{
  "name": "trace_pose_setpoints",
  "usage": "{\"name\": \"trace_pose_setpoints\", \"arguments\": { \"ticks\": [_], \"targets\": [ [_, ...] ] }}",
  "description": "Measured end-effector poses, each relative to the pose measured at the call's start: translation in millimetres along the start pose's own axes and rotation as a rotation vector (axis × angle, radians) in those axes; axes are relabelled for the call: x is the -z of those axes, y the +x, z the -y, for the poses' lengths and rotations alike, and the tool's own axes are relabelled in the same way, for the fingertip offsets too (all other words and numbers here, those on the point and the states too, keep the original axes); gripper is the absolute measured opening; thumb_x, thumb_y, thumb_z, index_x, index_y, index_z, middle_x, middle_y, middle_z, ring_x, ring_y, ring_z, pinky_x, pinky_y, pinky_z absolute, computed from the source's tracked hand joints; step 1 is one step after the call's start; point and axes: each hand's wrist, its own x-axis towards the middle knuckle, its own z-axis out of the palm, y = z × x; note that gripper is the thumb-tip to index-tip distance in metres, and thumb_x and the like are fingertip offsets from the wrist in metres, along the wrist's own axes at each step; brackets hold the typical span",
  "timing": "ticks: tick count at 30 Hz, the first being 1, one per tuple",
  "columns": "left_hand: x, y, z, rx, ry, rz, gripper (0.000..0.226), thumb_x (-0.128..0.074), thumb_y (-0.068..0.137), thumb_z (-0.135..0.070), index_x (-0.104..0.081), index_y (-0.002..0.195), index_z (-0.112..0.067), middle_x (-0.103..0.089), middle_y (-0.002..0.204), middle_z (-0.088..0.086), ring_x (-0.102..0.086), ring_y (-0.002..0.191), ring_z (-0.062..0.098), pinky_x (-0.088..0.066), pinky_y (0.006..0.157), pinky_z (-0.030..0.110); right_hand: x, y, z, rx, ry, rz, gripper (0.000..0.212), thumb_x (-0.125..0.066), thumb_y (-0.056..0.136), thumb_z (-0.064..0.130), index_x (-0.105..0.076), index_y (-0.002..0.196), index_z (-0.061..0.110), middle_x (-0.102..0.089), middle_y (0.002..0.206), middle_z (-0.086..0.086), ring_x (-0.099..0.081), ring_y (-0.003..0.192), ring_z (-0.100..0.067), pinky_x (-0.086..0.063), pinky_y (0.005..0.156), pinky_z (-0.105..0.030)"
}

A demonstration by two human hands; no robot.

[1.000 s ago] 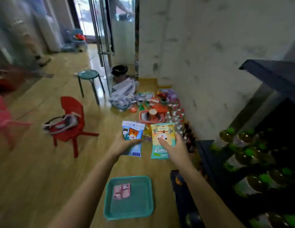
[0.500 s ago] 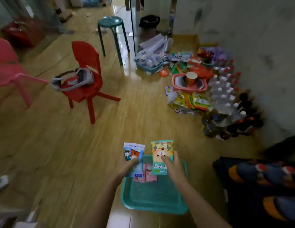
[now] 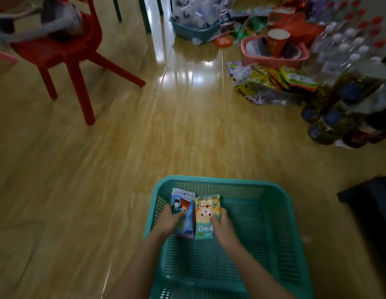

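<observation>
The left hand (image 3: 168, 221) curls its fingers round the blue packet (image 3: 181, 203). At its 3 o'clock, touching, the right hand (image 3: 224, 228) pinches the yellow packet (image 3: 207, 210). The 2 packets lie low in the teal basket (image 3: 209, 180), toward its 11 o'clock corner. A red chair (image 3: 65, 50) stands at 10 o'clock.

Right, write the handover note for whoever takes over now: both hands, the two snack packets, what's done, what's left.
Left hand: grips the blue packet.
Right hand: grips the yellow-green packet.
Where: both packets are side by side, low inside the teal basket, in its far left part.
Done: the packets are down in the basket.
Left: probably let go of both and draw the hands out. Whether the packets already rest on its bottom cannot be told.
</observation>
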Motion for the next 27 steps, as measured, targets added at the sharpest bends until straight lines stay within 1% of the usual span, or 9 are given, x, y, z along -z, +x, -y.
{"name": "trace_pose_setpoints", "arguments": {
  "ticks": [3,5,7,9,11,15,20,23,27],
  "targets": [
    [-4,10,2,-0.011,0.102,-0.012,0.028,-0.040,0.086,0.012,-0.046,0.105,-0.007,-0.057,0.107,0.009,-0.053,0.097,0.023,-0.046,0.072,0.030,-8,22,-5,-0.032,-0.094,-0.012,0.040,-0.038,0.098,0.014,-0.035,0.138,0.007,-0.056,0.118,-0.012,-0.060,0.094,-0.024,-0.052,0.079,-0.035],
    [-5,7,-4,-0.062,0.125,-0.027,0.037,-0.037,0.082,0.019,-0.048,0.105,-0.008,-0.058,0.112,0.012,-0.055,0.105,0.026,-0.048,0.081,0.033,-5,26,-6,-0.044,-0.238,-0.014,0.050,-0.043,0.095,0.016,-0.031,0.143,0.009,-0.047,0.131,-0.013,-0.053,0.109,-0.026,-0.049,0.091,-0.036],
    [-3,-6,-14,-0.066,0.215,-0.083,0.037,-0.037,0.078,0.021,-0.049,0.096,-0.008,-0.058,0.104,0.014,-0.057,0.106,0.030,-0.047,0.082,0.035,7,12,4,-0.065,-0.346,0.002,0.057,-0.046,0.093,0.018,-0.027,0.146,0.014,-0.038,0.139,-0.012,-0.044,0.122,-0.029,-0.042,0.101,-0.039],
    [2,-29,-34,-0.057,0.362,-0.143,0.027,-0.041,0.080,0.013,-0.050,0.093,-0.009,-0.059,0.101,0.013,-0.058,0.104,0.032,-0.046,0.079,0.035,25,-18,26,-0.048,-0.393,0.022,0.054,-0.047,0.093,0.018,-0.031,0.144,0.014,-0.037,0.141,-0.009,-0.043,0.125,-0.027,-0.040,0.103,-0.037],
    [11,-63,-68,-0.096,0.517,-0.172,0.019,-0.044,0.087,-0.001,-0.055,0.100,-0.007,-0.062,0.109,0.015,-0.058,0.103,0.032,-0.046,0.082,0.036,50,-54,55,-0.002,-0.409,-0.007,0.045,-0.048,0.093,0.016,-0.043,0.138,0.015,-0.046,0.137,-0.005,-0.048,0.122,-0.023,-0.042,0.100,-0.035],
    [24,-150,-179,-0.239,0.705,-0.140,0.024,-0.044,0.092,-0.014,-0.058,0.109,-0.006,-0.065,0.111,0.012,-0.059,0.100,0.031,-0.044,0.077,0.032,104,-139,143,0.086,-0.392,-0.121,0.034,-0.051,0.091,0.015,-0.060,0.124,0.020,-0.062,0.126,0.000,-0.058,0.113,-0.020,-0.047,0.096,-0.037],
    [37,-289,-358,-0.459,0.864,-0.088,0.027,-0.044,0.093,-0.023,-0.059,0.112,-0.011,-0.065,0.114,0.009,-0.060,0.103,0.028,-0.051,0.084,0.036,190,-277,296,0.198,-0.437,-0.236,0.035,-0.050,0.091,0.022,-0.057,0.125,0.026,-0.063,0.125,0.003,-0.058,0.115,-0.020,-0.048,0.094,-0.036],
    [43,-384,-467,-0.612,0.969,-0.112,0.026,-0.043,0.093,-0.024,-0.059,0.108,-0.011,-0.065,0.110,0.011,-0.060,0.101,0.030,-0.047,0.078,0.035,248,-363,386,0.278,-0.468,-0.353,0.034,-0.050,0.091,0.021,-0.059,0.123,0.028,-0.063,0.123,0.004,-0.059,0.111,-0.019,-0.050,0.089,-0.034],
    [47,-500,-579,-0.861,1.073,-0.226,0.023,-0.042,0.092,-0.028,-0.059,0.100,-0.014,-0.067,0.104,0.009,-0.060,0.099,0.031,-0.045,0.072,0.036,318,-469,473,0.405,-0.431,-0.506,0.031,-0.053,0.087,0.019,-0.064,0.115,0.023,-0.066,0.114,0.001,-0.062,0.105,-0.021,-0.052,0.086,-0.038]
  ]
}}
